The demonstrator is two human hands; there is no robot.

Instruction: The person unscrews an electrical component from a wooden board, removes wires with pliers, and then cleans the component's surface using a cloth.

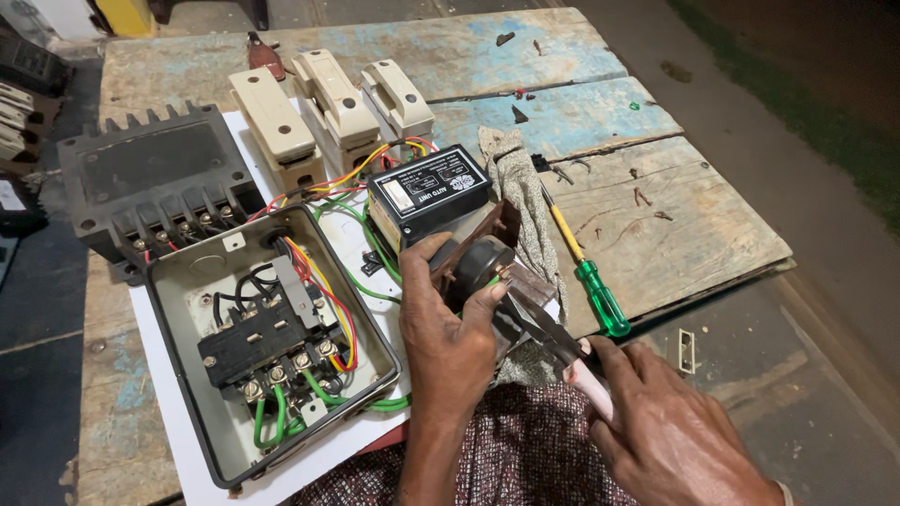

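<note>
Nearest the camera, right hand (670, 426) is wrapped round the pink handles of pliers (548, 333), jaws reaching up-left to a small black round part on a brown board (478, 262) that the left hand (445, 342) pinches, thumb on its near edge. Part looks light, stiff, likely brittle; best gripped by the board edges. Beyond the fingertips: black relay box (427, 192), green screwdriver (591, 281), open grey switch box (272, 342) left.
</note>
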